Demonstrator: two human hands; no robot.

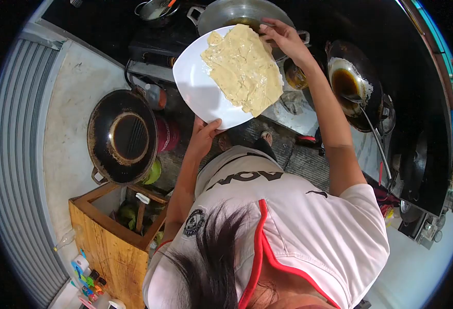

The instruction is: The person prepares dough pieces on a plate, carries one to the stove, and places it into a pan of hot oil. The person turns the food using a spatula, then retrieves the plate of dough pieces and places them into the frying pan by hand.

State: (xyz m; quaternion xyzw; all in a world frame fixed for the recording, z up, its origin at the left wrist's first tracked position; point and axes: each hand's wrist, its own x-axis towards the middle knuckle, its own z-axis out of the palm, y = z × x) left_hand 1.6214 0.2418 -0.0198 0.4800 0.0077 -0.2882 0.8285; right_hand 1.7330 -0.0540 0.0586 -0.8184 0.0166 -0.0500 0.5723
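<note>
My left hand [205, 135] is closed on the near rim of a white plate [198, 85], thumb on top. Pale yellow, floury sheets that look like thin dough [244, 72] cover the plate's right side and overhang its edge. My right hand [284, 42] is by the far right corner of the sheets, fingers apart and stretched out. Its fingertips are close to the sheets' edge; whether they touch is unclear. Behind the plate, partly hidden by it, is a wide metal pan [221, 15] with yellowish liquid in the bottom.
At right, a dark wok [347, 77] holds brown oil and a long-handled ladle [376, 136]. A small pot [157, 10] stands at the back left. A blackened pan [123, 136] is at left, above a wooden cabinet [108, 242]. A glass jar [294, 74] sits beneath my right forearm.
</note>
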